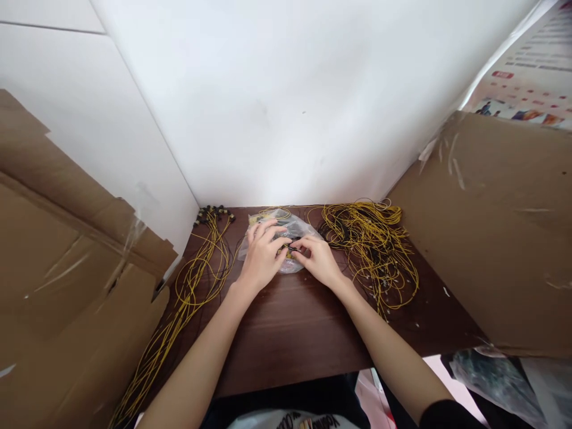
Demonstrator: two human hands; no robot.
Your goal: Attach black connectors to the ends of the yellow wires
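White walls corner a dark wooden worktop (295, 333) flanked by cardboard sheets (491, 232). A tangled yellow cable pile (373, 244) lies right. Centre-back, left hand (261, 256) and right hand (319, 259) pinch a clear plastic bag (292, 229) of cables.

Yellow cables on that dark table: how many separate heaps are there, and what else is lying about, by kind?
Yellow cable heaps: 2, a straight bundle and a tangled pile
Clear plastic bags: 1, the bag under the left hand and right hand
Cardboard sheets: 2, one per side
Total: 5
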